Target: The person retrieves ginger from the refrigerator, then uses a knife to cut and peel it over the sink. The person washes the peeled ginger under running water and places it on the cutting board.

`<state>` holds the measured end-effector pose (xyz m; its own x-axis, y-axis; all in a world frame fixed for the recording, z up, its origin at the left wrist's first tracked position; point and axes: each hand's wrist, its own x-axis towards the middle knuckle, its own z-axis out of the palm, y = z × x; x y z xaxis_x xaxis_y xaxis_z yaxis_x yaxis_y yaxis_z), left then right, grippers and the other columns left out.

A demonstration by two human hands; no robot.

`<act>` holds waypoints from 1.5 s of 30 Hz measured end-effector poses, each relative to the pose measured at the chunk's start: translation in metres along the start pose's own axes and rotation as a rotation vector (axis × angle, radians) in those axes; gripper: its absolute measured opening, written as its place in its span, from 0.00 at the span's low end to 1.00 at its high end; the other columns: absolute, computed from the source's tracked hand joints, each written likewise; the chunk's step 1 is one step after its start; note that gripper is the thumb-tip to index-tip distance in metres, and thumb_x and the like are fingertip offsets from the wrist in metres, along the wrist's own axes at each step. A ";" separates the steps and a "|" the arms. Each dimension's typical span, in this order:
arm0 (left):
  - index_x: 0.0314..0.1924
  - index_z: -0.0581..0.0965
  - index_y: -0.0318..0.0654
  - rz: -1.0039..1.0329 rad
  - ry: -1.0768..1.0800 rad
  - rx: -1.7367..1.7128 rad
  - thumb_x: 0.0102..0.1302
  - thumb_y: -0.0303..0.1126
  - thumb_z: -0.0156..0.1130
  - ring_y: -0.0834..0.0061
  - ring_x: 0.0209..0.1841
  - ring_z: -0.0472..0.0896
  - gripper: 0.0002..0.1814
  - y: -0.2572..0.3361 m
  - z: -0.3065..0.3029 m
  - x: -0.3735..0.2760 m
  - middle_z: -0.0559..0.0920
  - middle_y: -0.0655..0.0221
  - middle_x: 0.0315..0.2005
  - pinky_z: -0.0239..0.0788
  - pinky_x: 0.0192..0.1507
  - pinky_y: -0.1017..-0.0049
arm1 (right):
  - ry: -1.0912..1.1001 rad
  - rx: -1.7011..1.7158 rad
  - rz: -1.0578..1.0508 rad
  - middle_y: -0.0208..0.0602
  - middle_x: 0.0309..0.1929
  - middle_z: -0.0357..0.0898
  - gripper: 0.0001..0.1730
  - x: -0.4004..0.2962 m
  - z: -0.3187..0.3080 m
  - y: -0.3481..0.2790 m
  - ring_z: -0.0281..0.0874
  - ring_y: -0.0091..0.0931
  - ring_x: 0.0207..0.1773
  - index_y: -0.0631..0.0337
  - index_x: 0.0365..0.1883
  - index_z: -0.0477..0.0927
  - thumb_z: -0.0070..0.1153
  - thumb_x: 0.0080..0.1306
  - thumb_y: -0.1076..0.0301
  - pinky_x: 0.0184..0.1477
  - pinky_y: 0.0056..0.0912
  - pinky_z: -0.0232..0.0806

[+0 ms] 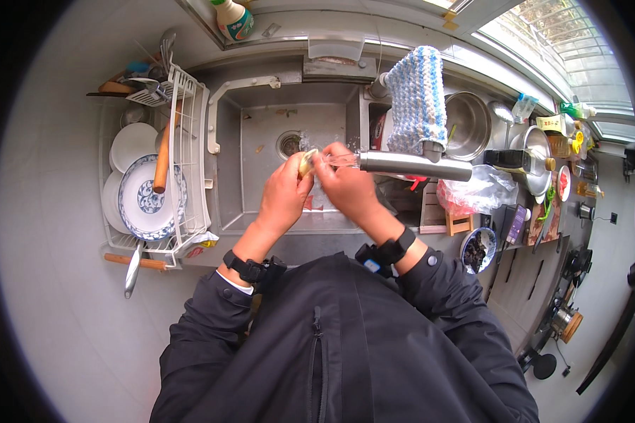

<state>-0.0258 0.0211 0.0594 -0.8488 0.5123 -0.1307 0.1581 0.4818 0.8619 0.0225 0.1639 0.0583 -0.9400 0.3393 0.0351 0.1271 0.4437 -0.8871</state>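
Over the stainless-steel sink [259, 195], my left hand [286, 190] grips a small pale-yellow piece of food [306, 163], too covered to name more closely. My right hand [349, 187] meets it from the other side, thumb and fingertips pinched at its edge and partly blurred. A metal faucet spout [415, 165] points leftward just above my right hand. Running water [343, 159] pours from its end onto my right fingers. Behind my hands, the drain [290, 144] has scraps around it, and a reddish scrap [313, 203] lies on the sink floor.
Left of the sink, a white dish rack [190, 211] holds plates [151, 196] and utensils. A blue-and-white knitted cloth [417, 100] hangs by the faucet. Rightward are a steel pot [468, 126], a plastic bag [476, 189], a bowl of dark food [477, 250] and a cutting board [535, 231] with a knife.
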 end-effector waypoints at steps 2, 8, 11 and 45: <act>0.52 0.75 0.37 -0.100 -0.040 -0.156 0.72 0.32 0.58 0.51 0.36 0.82 0.12 0.000 0.000 0.001 0.82 0.54 0.35 0.72 0.39 0.57 | 0.009 -0.086 -0.157 0.46 0.25 0.81 0.11 -0.002 0.008 -0.001 0.82 0.40 0.29 0.63 0.35 0.80 0.60 0.71 0.63 0.31 0.41 0.68; 0.51 0.75 0.35 -0.024 0.015 -0.062 0.72 0.31 0.58 0.46 0.40 0.80 0.11 0.002 -0.003 -0.005 0.81 0.52 0.38 0.72 0.40 0.57 | 0.108 -0.049 0.024 0.40 0.20 0.75 0.12 0.015 0.004 0.014 0.72 0.33 0.22 0.63 0.34 0.77 0.58 0.73 0.63 0.28 0.38 0.65; 0.52 0.74 0.35 0.008 0.033 0.003 0.71 0.31 0.58 0.46 0.41 0.80 0.12 -0.001 -0.004 -0.002 0.82 0.52 0.39 0.72 0.41 0.58 | 0.053 0.029 -0.029 0.41 0.22 0.77 0.13 0.009 0.005 0.010 0.73 0.34 0.22 0.62 0.37 0.76 0.57 0.73 0.60 0.28 0.39 0.65; 0.63 0.73 0.45 -0.403 -0.219 -0.910 0.80 0.39 0.48 0.92 0.27 0.58 0.17 -0.003 -0.010 0.000 0.66 0.83 0.27 0.51 0.28 0.86 | 0.119 -0.014 0.166 0.43 0.19 0.76 0.14 0.031 0.003 0.000 0.73 0.27 0.22 0.64 0.35 0.80 0.59 0.73 0.60 0.28 0.37 0.66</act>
<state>-0.0313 0.0124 0.0621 -0.6288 0.5940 -0.5017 -0.6405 -0.0298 0.7674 -0.0082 0.1717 0.0581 -0.8616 0.5044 -0.0563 0.2826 0.3847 -0.8787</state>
